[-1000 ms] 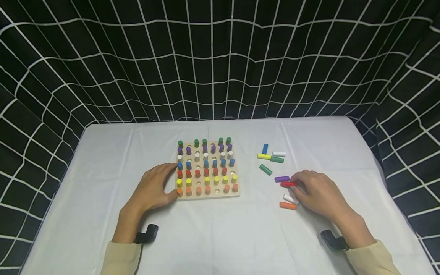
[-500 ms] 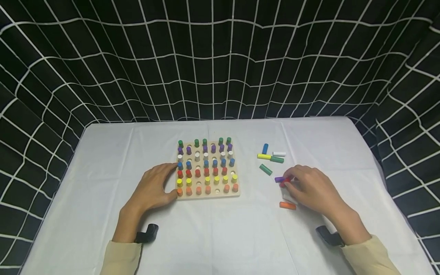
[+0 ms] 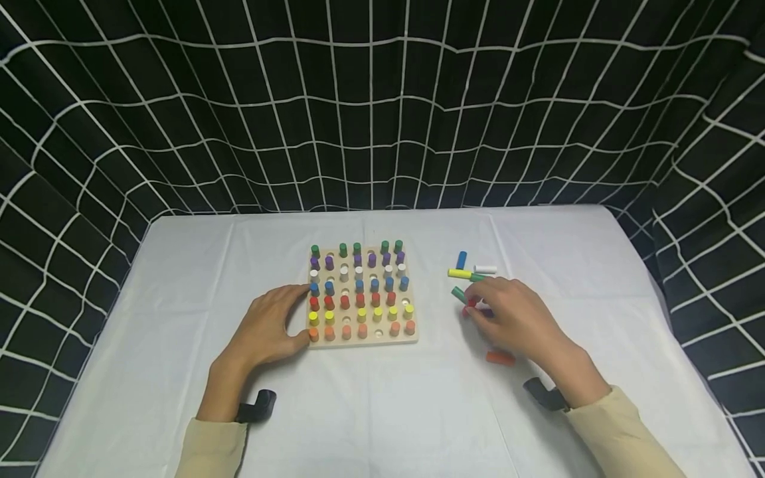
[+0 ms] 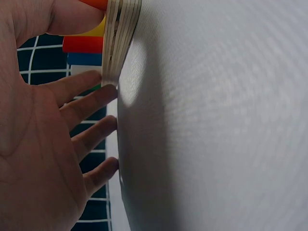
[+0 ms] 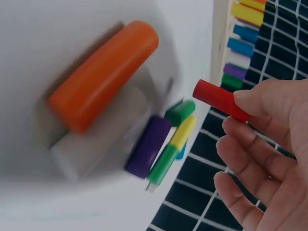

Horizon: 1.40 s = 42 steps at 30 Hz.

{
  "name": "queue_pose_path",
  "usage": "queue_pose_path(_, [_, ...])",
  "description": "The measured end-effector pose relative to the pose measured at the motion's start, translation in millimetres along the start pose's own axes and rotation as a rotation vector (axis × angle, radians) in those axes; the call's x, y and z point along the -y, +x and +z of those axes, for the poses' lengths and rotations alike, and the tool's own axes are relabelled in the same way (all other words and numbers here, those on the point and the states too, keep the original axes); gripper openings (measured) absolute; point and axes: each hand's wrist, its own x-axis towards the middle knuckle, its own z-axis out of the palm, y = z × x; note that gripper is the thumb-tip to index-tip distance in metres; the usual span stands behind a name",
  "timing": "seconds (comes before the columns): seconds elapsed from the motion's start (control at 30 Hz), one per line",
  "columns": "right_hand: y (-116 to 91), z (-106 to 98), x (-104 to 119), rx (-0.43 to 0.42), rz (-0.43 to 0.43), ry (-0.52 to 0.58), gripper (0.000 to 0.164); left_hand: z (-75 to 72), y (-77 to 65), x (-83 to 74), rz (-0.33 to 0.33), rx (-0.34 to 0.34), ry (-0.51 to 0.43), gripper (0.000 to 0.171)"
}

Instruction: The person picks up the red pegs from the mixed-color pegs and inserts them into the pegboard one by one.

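A wooden pegboard bears rows of coloured pegs, one colour per row, with several bare holes. My left hand rests against its left edge, the thumb by the near corner next to an orange peg and the other fingers nearly straight. In the right wrist view, my right hand pinches a red peg between thumb and index finger, clear of the table. Below it lie loose pegs: an orange peg, a white peg, and a purple peg.
Farther back on the white cloth lie a blue peg, a yellow peg, another white peg and green pegs, one beside the right fingertips. A black curtain with white grid lines encloses the table.
My right hand has gripped the red peg, lifted it from the cloth, and moved left and slightly back toward the board. My left hand has stayed at the board's edge.
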Motion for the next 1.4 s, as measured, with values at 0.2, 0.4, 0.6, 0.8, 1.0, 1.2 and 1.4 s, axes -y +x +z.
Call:
queue_pose_path(0.2, [14.9,9.3,10.3,0.014,-0.054,-0.034,0.012,-0.7,0.0,0.0,-0.002,0.0,-0.002,0.084])
queue_pose_path(0.4, [29.1,13.4,21.8,0.037,-0.069,-0.035,0.012,0.2,0.1,0.2,-0.002,-0.002,-0.001,0.084])
queue_pose_path(0.6, [41.8,13.0,33.1,0.051,-0.078,-0.036,0.013,0.0,0.6,0.8,0.006,-0.005,-0.005,0.083])
queue_pose_path(0.8, [52.5,16.4,41.4,0.019,-0.128,-0.025,0.009,-0.6,-0.1,0.5,0.004,-0.004,0.001,0.083])
queue_pose_path(1.0, [62.6,19.6,50.1,0.016,-0.145,-0.018,0.009,-2.2,-0.6,-0.5,-0.002,-0.003,-0.002,0.084])
queue_pose_path(1.2, [69.0,22.7,56.6,0.032,-0.154,0.002,0.008,-2.1,-0.2,-0.2,-0.001,0.002,-0.001,0.084])
queue_pose_path(1.4, [71.9,26.5,59.2,0.063,-0.142,0.008,0.01,-1.2,-0.2,1.2,0.006,-0.003,-0.001,0.084])
